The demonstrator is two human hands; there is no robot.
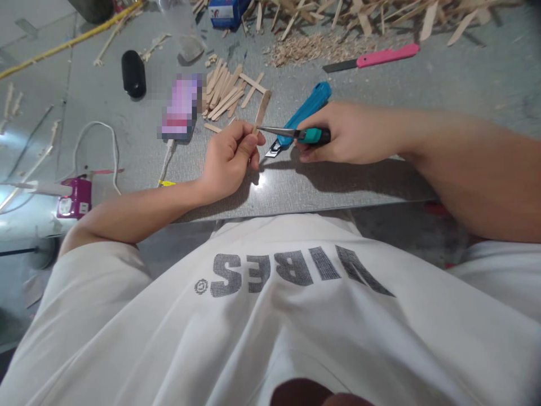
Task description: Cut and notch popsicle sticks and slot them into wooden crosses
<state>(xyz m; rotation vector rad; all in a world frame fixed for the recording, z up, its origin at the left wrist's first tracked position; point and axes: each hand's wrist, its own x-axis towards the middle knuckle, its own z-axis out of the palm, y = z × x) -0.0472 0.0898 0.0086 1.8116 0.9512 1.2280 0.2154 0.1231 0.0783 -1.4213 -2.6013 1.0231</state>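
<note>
My left hand [231, 157] is closed around the lower part of a wooden craft stick [262, 108], which stands up from the fingers. In my right hand [333, 132] is a pair of long-nose pliers [310, 136] with teal and black handles. Their thin jaws reach left to the stick, just above my left fingertips; whether they grip it I cannot tell. A blue utility knife [305, 110] lies on the table behind and under the pliers, its blade bared toward my left hand. Behind my left hand is a loose pile of craft sticks [224, 90].
A phone [181, 108] with a white cable lies left of the pile, near a black oval case [133, 74]. Farther back are a pink-handled blade [386, 56], wood shavings [300, 49], many scattered sticks and a blue box [226, 14]. A purple power adapter [75, 197] sits at left.
</note>
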